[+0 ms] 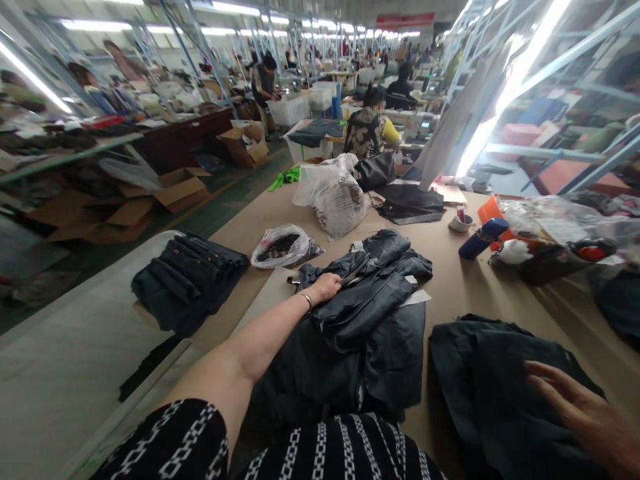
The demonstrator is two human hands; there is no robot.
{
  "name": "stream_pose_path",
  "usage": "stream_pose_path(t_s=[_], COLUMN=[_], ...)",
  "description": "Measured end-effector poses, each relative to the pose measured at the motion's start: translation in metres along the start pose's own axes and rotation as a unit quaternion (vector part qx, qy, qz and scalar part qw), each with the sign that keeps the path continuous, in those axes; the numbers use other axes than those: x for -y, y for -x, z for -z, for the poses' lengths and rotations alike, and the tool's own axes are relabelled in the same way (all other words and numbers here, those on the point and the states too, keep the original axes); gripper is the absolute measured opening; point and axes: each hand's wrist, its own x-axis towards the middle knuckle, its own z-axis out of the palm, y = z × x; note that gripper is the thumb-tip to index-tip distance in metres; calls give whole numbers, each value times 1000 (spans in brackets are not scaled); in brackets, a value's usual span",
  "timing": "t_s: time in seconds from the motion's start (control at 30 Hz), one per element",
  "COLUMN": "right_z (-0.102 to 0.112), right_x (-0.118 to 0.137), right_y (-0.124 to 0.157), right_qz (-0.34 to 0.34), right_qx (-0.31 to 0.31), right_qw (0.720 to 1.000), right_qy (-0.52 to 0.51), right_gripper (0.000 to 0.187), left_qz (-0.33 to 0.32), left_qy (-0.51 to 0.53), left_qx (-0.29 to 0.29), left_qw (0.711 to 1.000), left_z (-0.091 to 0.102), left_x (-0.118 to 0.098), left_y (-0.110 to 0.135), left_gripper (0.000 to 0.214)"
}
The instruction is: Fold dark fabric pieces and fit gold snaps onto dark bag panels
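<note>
My left hand (326,288) reaches forward across the table, its fingers closed on the dark jacket (350,320). The jacket lies crumpled, its shiny lining partly turned out, with white tags (416,298) near its right side. What looks like a dark bar with a pale end (294,281) pokes out just left of the hand. My right hand (575,407) is at the lower right, fingers stretched out and slightly blurred. It hovers over or rests on a pile of dark folded garments (500,373); I cannot tell which.
Left of the jacket lies a stack of dark folded garments (187,280). Beyond are an open plastic bag of small dark pieces (283,245) and a larger white bag (335,197). A blue cylinder (483,239) and cluttered orange container (493,210) stand right. People work farther back.
</note>
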Motion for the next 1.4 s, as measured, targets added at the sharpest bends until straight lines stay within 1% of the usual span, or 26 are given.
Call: stream_pose_path(t_s=[0.07,0.1,0.17,0.27,0.33,0.4,0.47,0.57,0.63,0.7,0.73,0.8,0.87,0.93,0.97,1.0,1.07,1.1,1.13,1.17,1.23,1.27,1.3,1.33,1.37,1.4], right_z=[-23,-34,-53,-73,-82,-89,-97,-109,-115,-117,-116,-110,-101,-92,-89,-87,-85,-85,-85,-85,-84,-83,-82,-83,-85,-90], right_x=[41,65,114,178,210,230,239,235,226,221,221,231,252,277,289,300,312,313,311,307,293,285,278,271,266,262], right_y=[-11,-16,-30,-50,-59,-62,-59,-49,-44,-44,-47,-55,-65,-73,-75,-77,-78,-79,-79,-80,-83,-84,-84,-82,-79,-74], right_qz=[7,37,137,275,329,357,364,346,334,338,345,372,410,448,462,470,461,443,417,387,324,290,254,217,184,158], right_qx=[50,76,119,149,164,175,191,230,253,259,251,207,136,71,56,59,109,139,159,164,136,114,94,80,72,68], right_qw=[999,996,983,949,930,918,911,909,908,905,904,905,900,885,873,863,851,854,863,881,925,946,962,973,978,979], right_qy=[-15,-27,-39,-19,2,10,2,-14,-13,-4,1,17,51,109,143,177,226,237,235,219,142,89,31,-24,-70,-109], right_gripper=[32,33,30,25,24,23,23,22,21,20,20,22,28,38,38,33,18,16,18,20,21,22,23,25,27,28], left_qz=[-20,-31,-55,-76,-73,-54,-27,3,5,-6,-13,-30,-60,-114,-144,-170,-199,-207,-216,-230,-269,-275,-262,-225,-169,-104], left_qy=[-17,-25,-41,-74,-105,-141,-176,-210,-224,-237,-243,-255,-275,-309,-328,-344,-361,-360,-350,-328,-227,-146,-45,70,193,313], left_qx=[-13,-18,-26,-35,-26,9,55,86,83,73,65,49,37,25,19,12,-4,-20,-49,-89,-188,-233,-261,-268,-250,-211], left_qw=[1000,999,997,994,991,988,983,974,971,969,968,965,959,944,933,923,911,909,910,912,917,921,928,934,934,920], left_z=[11,18,33,49,48,38,22,7,9,22,32,51,66,77,80,83,86,86,85,83,73,65,55,44,32,21], left_x=[-6,-10,-20,-31,-31,-24,-13,4,10,10,7,-5,-26,-51,-64,-76,-96,-102,-107,-110,-111,-111,-110,-110,-111,-114], left_y=[1,3,6,7,7,9,13,19,22,26,29,39,54,72,81,89,103,109,115,120,130,134,137,139,139,139], left_gripper=[19,21,24,29,28,29,29,24,22,22,23,24,23,23,22,21,20,19,18,18,20,21,24,26,30,34])
